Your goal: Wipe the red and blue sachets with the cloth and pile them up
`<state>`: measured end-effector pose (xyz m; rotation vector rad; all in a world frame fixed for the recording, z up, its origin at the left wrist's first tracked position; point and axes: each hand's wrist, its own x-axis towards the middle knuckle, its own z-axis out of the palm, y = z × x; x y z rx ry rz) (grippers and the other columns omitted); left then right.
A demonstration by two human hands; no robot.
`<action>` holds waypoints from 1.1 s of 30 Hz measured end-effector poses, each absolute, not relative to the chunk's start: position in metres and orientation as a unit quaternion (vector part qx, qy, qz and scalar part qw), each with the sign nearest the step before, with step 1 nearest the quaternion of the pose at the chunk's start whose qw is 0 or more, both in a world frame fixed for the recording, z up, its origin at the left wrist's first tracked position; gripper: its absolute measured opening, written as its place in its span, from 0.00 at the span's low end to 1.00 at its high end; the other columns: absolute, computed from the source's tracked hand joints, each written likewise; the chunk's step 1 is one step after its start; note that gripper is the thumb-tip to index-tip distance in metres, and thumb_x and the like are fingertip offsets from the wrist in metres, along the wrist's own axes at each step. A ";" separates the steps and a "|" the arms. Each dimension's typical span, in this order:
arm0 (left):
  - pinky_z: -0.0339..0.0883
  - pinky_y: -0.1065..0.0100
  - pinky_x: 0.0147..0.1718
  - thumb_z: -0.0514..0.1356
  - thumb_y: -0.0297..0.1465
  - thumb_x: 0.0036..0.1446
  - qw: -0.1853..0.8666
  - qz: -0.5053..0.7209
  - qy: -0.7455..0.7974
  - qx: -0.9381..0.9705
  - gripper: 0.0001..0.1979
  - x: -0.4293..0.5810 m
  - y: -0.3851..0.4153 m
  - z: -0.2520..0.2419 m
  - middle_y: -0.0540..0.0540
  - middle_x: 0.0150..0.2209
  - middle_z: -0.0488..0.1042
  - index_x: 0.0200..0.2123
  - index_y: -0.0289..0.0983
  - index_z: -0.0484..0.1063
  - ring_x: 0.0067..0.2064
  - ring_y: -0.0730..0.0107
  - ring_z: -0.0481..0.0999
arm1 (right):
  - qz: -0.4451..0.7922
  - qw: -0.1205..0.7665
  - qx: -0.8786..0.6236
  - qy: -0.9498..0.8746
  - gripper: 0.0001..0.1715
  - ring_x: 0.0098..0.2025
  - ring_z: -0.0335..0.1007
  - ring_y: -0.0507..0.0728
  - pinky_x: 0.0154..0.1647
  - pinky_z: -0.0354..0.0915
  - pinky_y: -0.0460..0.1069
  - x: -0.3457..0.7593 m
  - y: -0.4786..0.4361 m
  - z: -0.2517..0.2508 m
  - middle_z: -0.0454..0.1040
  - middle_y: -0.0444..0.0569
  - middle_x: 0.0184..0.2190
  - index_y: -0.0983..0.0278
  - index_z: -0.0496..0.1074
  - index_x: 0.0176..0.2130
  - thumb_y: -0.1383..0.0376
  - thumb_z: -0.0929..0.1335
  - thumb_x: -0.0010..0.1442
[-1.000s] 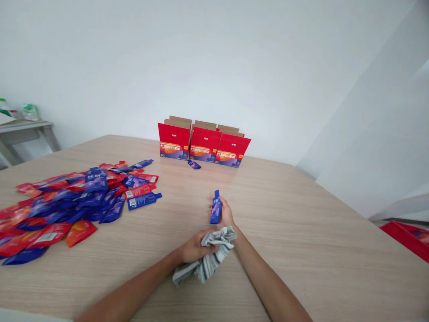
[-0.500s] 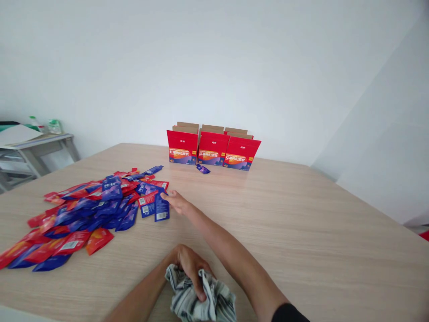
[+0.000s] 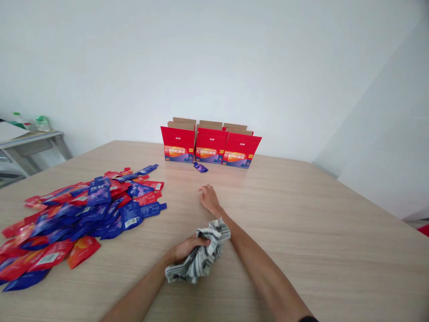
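My left hand [image 3: 187,248] is closed around a crumpled grey-and-white striped cloth [image 3: 203,257], lifted over the near middle of the table. The cloth's upper corner overlaps my right forearm in view; whether they touch I cannot tell. Farther forward, my right hand [image 3: 210,199] reaches low over the table with fingers loosely bent and nothing visible in them. Beyond it lies a single purple pouch [image 3: 201,167], in front of three open red boxes [image 3: 210,145]. At left spreads a heap of red and blue spouted pouches [image 3: 98,194], apart from both hands.
The boxes stand side by side near the table's [image 3: 301,232] back edge, flaps up, against a white wall [image 3: 214,58]. A side desk [image 3: 36,141] with papers and small items is at far left. Something red [image 3: 424,230] shows at the right edge.
My right hand has left the blue pouch at the heap's edge and moved right and forward. The left hand has raised the cloth forward. Pouches at the heap's right edge lie differently.
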<state>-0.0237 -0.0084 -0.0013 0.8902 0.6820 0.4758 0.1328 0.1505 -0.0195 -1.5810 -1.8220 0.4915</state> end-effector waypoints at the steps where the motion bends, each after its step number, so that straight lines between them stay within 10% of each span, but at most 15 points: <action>1: 0.67 0.67 0.42 0.69 0.38 0.43 0.816 0.246 0.326 0.410 0.21 -0.022 -0.008 0.001 0.45 0.34 0.77 0.41 0.34 0.76 0.35 0.66 0.75 | 0.157 0.323 -0.615 -0.702 0.22 0.58 0.61 0.60 0.63 0.56 0.55 0.144 0.155 -0.021 0.70 0.56 0.52 0.65 0.74 0.47 0.78 0.62 0.57; 15: 0.61 0.68 0.43 0.66 0.34 0.36 0.810 0.157 0.327 0.460 0.15 -0.023 -0.005 -0.005 0.49 0.32 0.73 0.32 0.36 0.76 0.37 0.66 0.68 | -0.008 0.227 -0.614 -0.756 0.37 0.68 0.48 0.61 0.66 0.46 0.53 0.154 0.277 -0.027 0.54 0.59 0.69 0.70 0.56 0.68 0.70 0.62 0.61; 33: 0.65 0.69 0.40 0.69 0.35 0.38 0.837 0.171 0.323 0.408 0.21 -0.023 -0.003 -0.014 0.47 0.33 0.76 0.39 0.35 0.74 0.36 0.67 0.74 | -0.008 0.201 -0.732 -0.651 0.19 0.59 0.57 0.69 0.58 0.53 0.60 0.160 0.183 -0.021 0.64 0.66 0.56 0.68 0.70 0.51 0.60 0.63 0.66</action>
